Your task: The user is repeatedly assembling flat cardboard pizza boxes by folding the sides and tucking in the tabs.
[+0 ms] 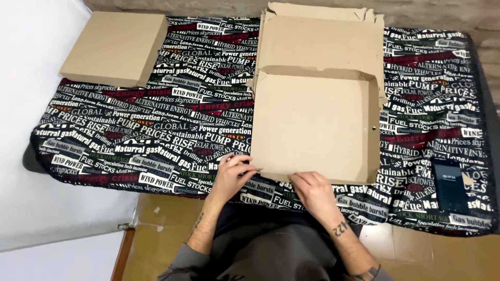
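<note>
The left hand (233, 176) pinches the near-left corner of the open cardboard box (312, 125) with its fingers (245, 167) closed on the edge. The right hand (314, 191) lies flat, fingers loosely spread, on the box's near edge. Left of the box lies a closed flat box (115, 48); right of it, a dark phone (450, 184).

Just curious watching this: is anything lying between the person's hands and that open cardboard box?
Nothing visible. The left hand and right hand both already rest at the near edge of the open flat brown cardboard box; nothing lies between.
</note>
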